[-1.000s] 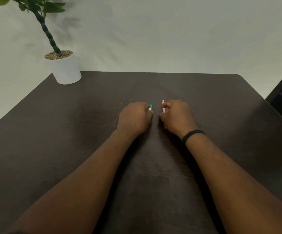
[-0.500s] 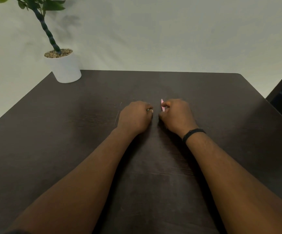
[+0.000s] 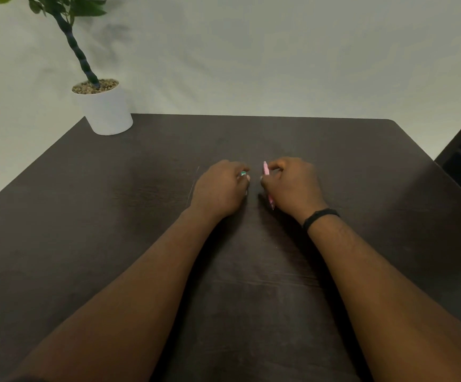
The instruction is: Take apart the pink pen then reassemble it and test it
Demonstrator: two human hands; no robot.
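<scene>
Right hand (image 3: 292,186) is closing around the pink pen (image 3: 265,170), its ends poking out above and below the fist. Left hand (image 3: 221,188) is pinching a small teal piece (image 3: 243,173), just beside the pen, not touching. Both are hovering low over the table (image 3: 113,216). Judgement: light, stiff, slippery plastic; best gripped mid-barrel. Only container: the white pot (image 3: 105,111), holding pebbles and a plant.

hands (image 3: 221,188): 2 | pink pen barrel (image 3: 265,169): 1 | potted plant (image 3: 103,106): 1 | table (image 3: 86,216): 1 | wristband (image 3: 320,216): 1
</scene>
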